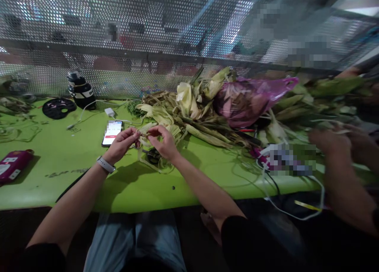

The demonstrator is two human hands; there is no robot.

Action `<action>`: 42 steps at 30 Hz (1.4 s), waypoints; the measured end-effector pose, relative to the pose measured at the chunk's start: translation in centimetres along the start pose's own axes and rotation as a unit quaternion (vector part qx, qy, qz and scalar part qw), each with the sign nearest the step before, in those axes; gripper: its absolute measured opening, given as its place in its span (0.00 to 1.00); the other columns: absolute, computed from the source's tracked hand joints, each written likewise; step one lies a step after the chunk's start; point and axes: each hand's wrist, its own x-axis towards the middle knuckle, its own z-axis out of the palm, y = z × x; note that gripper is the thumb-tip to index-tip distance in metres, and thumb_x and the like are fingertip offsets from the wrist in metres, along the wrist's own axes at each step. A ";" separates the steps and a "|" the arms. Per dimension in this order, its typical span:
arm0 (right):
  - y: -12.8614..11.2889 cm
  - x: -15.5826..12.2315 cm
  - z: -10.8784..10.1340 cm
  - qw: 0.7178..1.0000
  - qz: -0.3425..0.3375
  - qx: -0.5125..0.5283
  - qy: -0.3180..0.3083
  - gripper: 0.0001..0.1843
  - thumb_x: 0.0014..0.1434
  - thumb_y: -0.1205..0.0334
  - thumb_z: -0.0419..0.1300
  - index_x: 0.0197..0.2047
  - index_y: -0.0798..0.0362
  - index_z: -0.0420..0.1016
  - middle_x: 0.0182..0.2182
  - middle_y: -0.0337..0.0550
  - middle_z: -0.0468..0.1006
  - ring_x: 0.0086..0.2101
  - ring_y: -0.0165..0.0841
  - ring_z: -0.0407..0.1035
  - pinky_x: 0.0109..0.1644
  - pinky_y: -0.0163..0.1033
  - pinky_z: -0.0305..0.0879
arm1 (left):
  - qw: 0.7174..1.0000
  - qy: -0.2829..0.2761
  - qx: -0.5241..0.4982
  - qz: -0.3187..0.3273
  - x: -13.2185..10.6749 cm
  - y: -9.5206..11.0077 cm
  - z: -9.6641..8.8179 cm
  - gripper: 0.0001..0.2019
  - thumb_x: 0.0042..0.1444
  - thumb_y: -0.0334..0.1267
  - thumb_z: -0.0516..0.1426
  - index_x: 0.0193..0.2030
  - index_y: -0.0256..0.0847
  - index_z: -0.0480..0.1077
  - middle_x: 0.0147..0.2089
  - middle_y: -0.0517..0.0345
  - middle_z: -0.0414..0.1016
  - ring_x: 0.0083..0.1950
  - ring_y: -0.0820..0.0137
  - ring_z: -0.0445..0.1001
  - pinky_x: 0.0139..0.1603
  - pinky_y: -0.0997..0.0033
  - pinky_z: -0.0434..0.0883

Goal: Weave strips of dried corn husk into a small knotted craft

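My left hand, with a pale band at the wrist, pinches a pale strip of corn husk. From the other side my right hand grips the same strip, fingers closed. Strands of husk dangle below the hands around a small dark round object that I cannot make out. Just behind my left hand lies a phone with a lit screen. Beyond my right hand, a heap of corn husks, green, cream and brown, spreads over the green table.
A pink plastic bag sits in the husk heap. Left are a black bottle, black eye mask, white charger and maroon box. At right a co-worker's hands are blurred; a white cable loops over the front edge.
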 end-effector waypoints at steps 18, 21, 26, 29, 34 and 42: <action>-0.4 0.8 -1.8 0.965 0.126 0.172 -0.150 0.13 0.48 0.55 0.68 0.35 0.52 0.78 0.31 0.39 0.78 0.30 0.28 0.70 0.38 0.38 0.69 | 0.992 -0.086 -0.063 -0.065 -0.2 1.2 -1.3 0.11 0.51 0.38 0.64 0.39 0.36 0.74 0.21 0.61 0.69 0.20 0.78 0.66 0.21 0.81 0.64; -0.1 1.3 -2.3 0.963 0.128 0.187 -0.144 0.13 0.46 0.54 0.69 0.34 0.52 0.78 0.30 0.38 0.77 0.29 0.27 0.69 0.36 0.36 0.68 | 0.991 -0.093 -0.070 -0.065 -0.2 1.3 -1.6 0.10 0.52 0.38 0.64 0.38 0.36 0.73 0.20 0.62 0.69 0.19 0.79 0.65 0.21 0.81 0.63; -0.1 1.3 -2.2 0.971 0.118 0.164 -0.130 0.14 0.48 0.54 0.68 0.37 0.52 0.74 0.28 0.36 0.73 0.27 0.26 0.65 0.32 0.34 0.65 | 0.990 -0.103 -0.074 -0.065 -0.2 1.4 -1.6 0.11 0.52 0.37 0.64 0.41 0.36 0.72 0.21 0.62 0.69 0.20 0.79 0.66 0.21 0.82 0.64; -0.7 0.7 -1.9 0.989 0.075 0.094 -0.085 0.15 0.51 0.55 0.66 0.39 0.52 0.69 0.22 0.31 0.65 0.22 0.24 0.58 0.25 0.31 0.57 | 0.993 -0.082 -0.072 -0.052 -0.1 1.3 -1.3 0.12 0.52 0.37 0.64 0.43 0.37 0.72 0.24 0.62 0.69 0.22 0.79 0.67 0.23 0.82 0.65; -1.6 -0.3 -1.3 0.992 0.005 -0.049 -0.117 0.10 0.55 0.56 0.61 0.37 0.53 0.70 0.21 0.31 0.65 0.21 0.23 0.57 0.26 0.32 0.55 | 0.996 -0.035 -0.079 -0.037 0.2 0.8 -1.2 0.12 0.54 0.37 0.63 0.44 0.36 0.71 0.26 0.62 0.69 0.24 0.79 0.68 0.25 0.81 0.66; 0.3 0.3 -0.5 0.981 -0.016 -0.081 -0.176 0.08 0.54 0.59 0.62 0.35 0.55 0.77 0.38 0.45 0.77 0.35 0.30 0.69 0.41 0.37 0.66 | 0.996 -0.027 -0.075 -0.045 0.0 0.8 -0.9 0.13 0.52 0.38 0.64 0.42 0.36 0.70 0.23 0.62 0.68 0.23 0.79 0.67 0.25 0.81 0.65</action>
